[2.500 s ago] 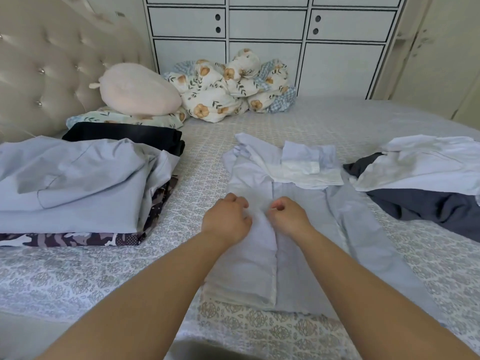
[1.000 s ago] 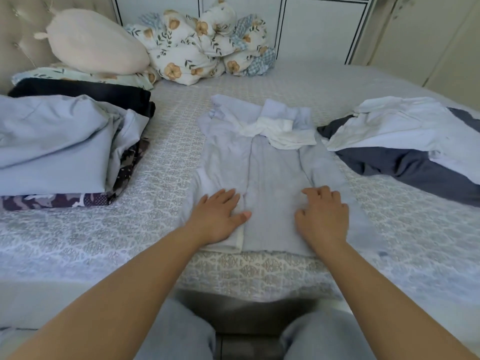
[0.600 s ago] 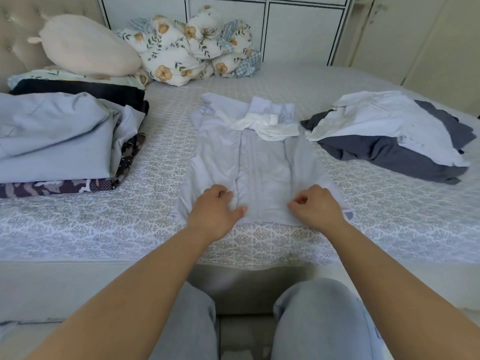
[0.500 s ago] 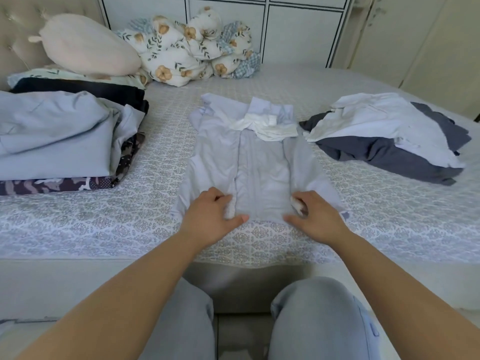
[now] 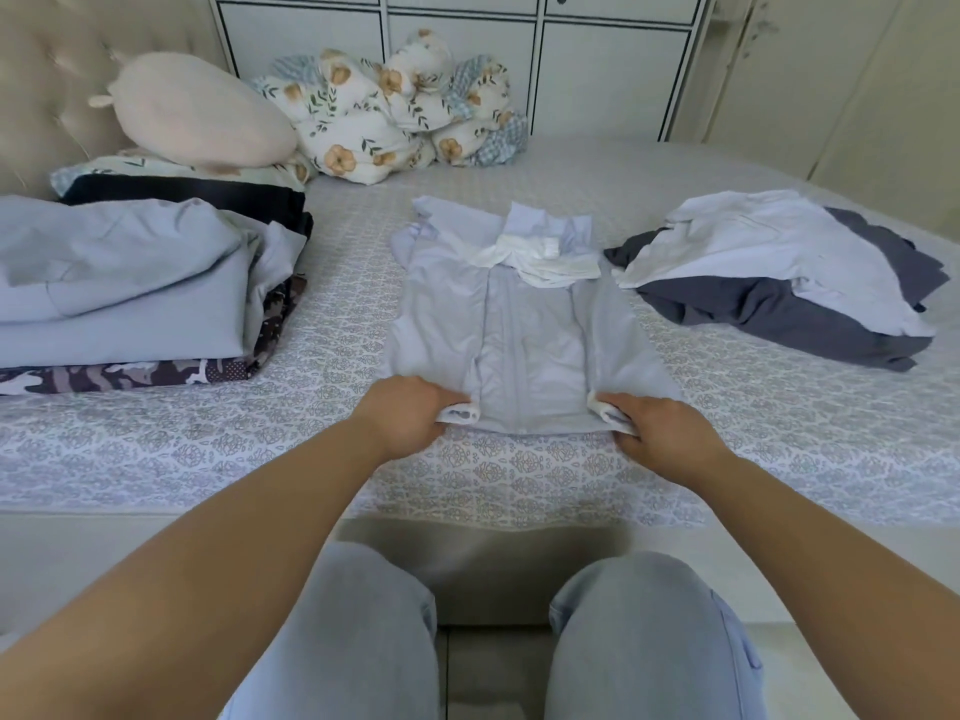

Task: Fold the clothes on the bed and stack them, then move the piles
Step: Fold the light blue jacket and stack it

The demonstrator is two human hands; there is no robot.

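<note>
Shirt (image 5: 519,324) of thin pale blue cloth, spread flat mid-bed with both side panels turned inward, forming a long narrow rectangle; white lining bunched at the collar end. Bottom hem near the bed's front edge. Left hand (image 5: 410,415) curled round the hem's left corner, soft fabric rolled between fingers and thumb. Right hand (image 5: 660,433) gripping the right corner likewise, a white fold showing under the fingers. Bed (image 5: 779,449) covered in a quilted grey-white spread with a small medallion pattern. Folded stack (image 5: 119,288) at left: smooth pale blue layers over a camouflage print, a black piece behind. Loose heap (image 5: 779,283) at right, white cloth over dark grey, rumpled. Rounded pink plush pillow (image 5: 202,114) and knotted floral quilt (image 5: 400,111) by the tufted headboard (image 5: 57,59).
</note>
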